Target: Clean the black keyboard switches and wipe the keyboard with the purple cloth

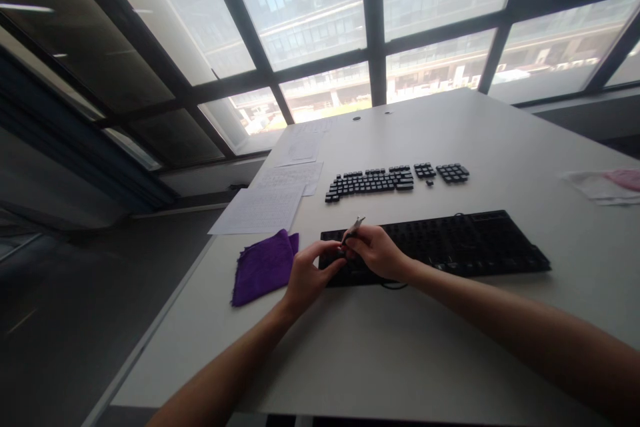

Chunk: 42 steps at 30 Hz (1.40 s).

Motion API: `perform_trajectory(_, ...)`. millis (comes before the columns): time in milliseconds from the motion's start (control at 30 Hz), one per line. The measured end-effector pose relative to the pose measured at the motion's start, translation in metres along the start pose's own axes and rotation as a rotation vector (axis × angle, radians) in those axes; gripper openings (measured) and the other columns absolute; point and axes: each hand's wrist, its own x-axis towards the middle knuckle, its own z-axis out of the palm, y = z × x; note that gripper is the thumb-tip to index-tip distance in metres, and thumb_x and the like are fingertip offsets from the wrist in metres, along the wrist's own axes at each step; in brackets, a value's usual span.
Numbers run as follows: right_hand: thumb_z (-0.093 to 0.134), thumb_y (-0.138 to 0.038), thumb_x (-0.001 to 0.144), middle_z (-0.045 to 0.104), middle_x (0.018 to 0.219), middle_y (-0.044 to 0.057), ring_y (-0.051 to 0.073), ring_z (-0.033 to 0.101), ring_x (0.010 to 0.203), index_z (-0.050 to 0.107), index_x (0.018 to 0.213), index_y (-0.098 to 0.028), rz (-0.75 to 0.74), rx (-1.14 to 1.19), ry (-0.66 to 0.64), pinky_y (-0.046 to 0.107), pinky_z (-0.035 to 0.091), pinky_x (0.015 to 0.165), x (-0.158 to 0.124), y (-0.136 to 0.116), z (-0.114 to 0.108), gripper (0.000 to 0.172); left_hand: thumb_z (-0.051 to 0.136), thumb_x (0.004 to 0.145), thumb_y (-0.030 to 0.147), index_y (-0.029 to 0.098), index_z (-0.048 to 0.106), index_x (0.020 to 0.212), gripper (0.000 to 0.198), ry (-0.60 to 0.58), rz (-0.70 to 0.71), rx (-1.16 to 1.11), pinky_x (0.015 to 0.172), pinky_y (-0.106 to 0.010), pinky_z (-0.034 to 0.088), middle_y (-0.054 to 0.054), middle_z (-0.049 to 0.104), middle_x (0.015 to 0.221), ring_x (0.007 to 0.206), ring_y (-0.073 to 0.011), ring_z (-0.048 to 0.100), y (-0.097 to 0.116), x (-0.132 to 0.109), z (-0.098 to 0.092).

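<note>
Head view: the keyboard (450,240), seemingly bare of caps, lies on the table (350,360). At its left end the right hand (375,250) pinches a slim metal tool (356,225). The left hand (305,277), fingers narrowly curled, touches that corner. Loose keycaps (390,180) sit in rows beyond the keyboard, and a purple cloth (263,267) lies left of it. The step looks like work at the leftmost sockets, which calls for a steady brace.

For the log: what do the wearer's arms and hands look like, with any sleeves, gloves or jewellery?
Both arms are bare: the left forearm and right forearm show no sleeve up to the picture's edge. The left hand and right hand wear no gloves. No watch, bracelet or ring shows, though the hands are small in this view.
</note>
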Motion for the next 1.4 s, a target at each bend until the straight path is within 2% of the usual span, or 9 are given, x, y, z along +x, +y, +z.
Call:
perform_trajectory(133,0.056,-0.018,0.092,0.061,0.073,0.001,0.014,0.059,0.068,0.064,0.081,-0.017,-0.107,-0.146,0.011,0.027,0.046,0.067,-0.002,-0.004,0.002,0.013,0.073,0.082,0.020,0.024,0.064,0.123,0.042,0.005,0.077,0.046,0.082,-0.031,0.054,-0.004,0.074,0.103,0.090,-0.0188,0.068,-0.001,-0.001,0.000)
perform_trajectory(400,0.052,-0.016,0.093,0.059,0.071,0.000,0.014,0.055,0.066,0.060,0.077,-0.017,-0.097,-0.192,-0.004,0.026,0.044,0.064,-0.003,-0.005,0.002,0.018,0.068,0.081,0.016,0.026,0.051,0.139,0.061,-0.109,0.168,0.129,0.095,-0.037,0.052,-0.005,0.074,0.110,0.105,-0.0232,0.068,-0.005,-0.002,-0.002)
perform_trajectory(567,0.052,-0.026,0.095,0.060,0.062,-0.001,0.014,0.058,0.057,0.059,0.078,-0.018,0.060,-0.069,0.078,0.025,0.045,0.056,0.000,-0.001,0.001,0.020,0.064,0.089,0.022,0.025,0.051,0.133,0.046,-0.113,0.126,0.064,0.091,-0.035,0.055,-0.006,0.073,0.111,0.100,-0.0205,0.069,-0.004,-0.001,0.000)
perform_trajectory(667,0.054,-0.031,0.094,0.062,0.062,0.000,0.014,0.060,0.056,0.058,0.076,-0.018,0.110,0.027,0.110,0.026,0.047,0.055,0.003,0.003,0.001,0.023,0.059,0.093,0.023,0.023,0.062,0.120,0.027,-0.144,0.190,0.076,0.092,-0.034,0.054,-0.007,0.070,0.115,0.105,-0.0205,0.066,-0.005,0.001,0.001)
perform_trajectory(733,0.055,-0.033,0.094,0.064,0.065,0.001,0.015,0.061,0.057,0.059,0.076,-0.018,0.123,0.082,0.119,0.027,0.049,0.055,0.004,0.005,0.001,0.024,0.058,0.094,0.022,0.023,0.064,0.117,0.023,-0.171,0.229,0.075,0.095,-0.035,0.053,-0.008,0.068,0.118,0.110,-0.0209,0.064,-0.006,0.002,0.002)
perform_trajectory(900,0.056,-0.033,0.093,0.064,0.063,0.001,0.016,0.062,0.055,0.059,0.076,-0.018,0.118,0.100,0.116,0.027,0.050,0.054,0.005,0.007,0.003,0.022,0.056,0.095,0.017,0.023,0.066,0.114,0.022,-0.084,0.255,0.087,0.096,-0.035,0.053,-0.007,0.068,0.117,0.110,-0.0202,0.064,-0.008,0.001,0.003)
perform_trajectory(1067,0.056,-0.030,0.092,0.065,0.063,0.001,0.016,0.063,0.057,0.061,0.076,-0.018,0.124,-0.028,0.118,0.026,0.049,0.055,0.003,0.006,0.003,0.021,0.062,0.092,0.020,0.023,0.071,0.103,0.015,0.054,0.303,0.118,0.086,-0.036,0.056,-0.008,0.066,0.117,0.102,-0.0211,0.065,0.000,0.000,0.003)
perform_trajectory(1300,0.054,-0.032,0.093,0.064,0.065,0.001,0.016,0.064,0.055,0.058,0.075,-0.018,0.157,-0.024,0.152,0.025,0.049,0.051,0.005,0.009,0.002,0.024,0.069,0.087,0.029,0.019,0.072,0.099,0.015,0.125,0.052,-0.033,0.070,-0.028,0.059,-0.005,0.072,0.090,0.079,-0.0174,0.069,-0.006,0.012,-0.002)
perform_trajectory(1400,0.054,-0.033,0.093,0.063,0.065,0.001,0.015,0.064,0.055,0.058,0.074,-0.018,0.152,-0.008,0.151,0.024,0.049,0.051,0.005,0.011,0.003,0.024,0.070,0.086,0.031,0.019,0.074,0.094,0.015,0.125,0.074,0.029,0.068,-0.028,0.058,-0.005,0.071,0.094,0.080,-0.0176,0.068,-0.016,0.019,-0.006)
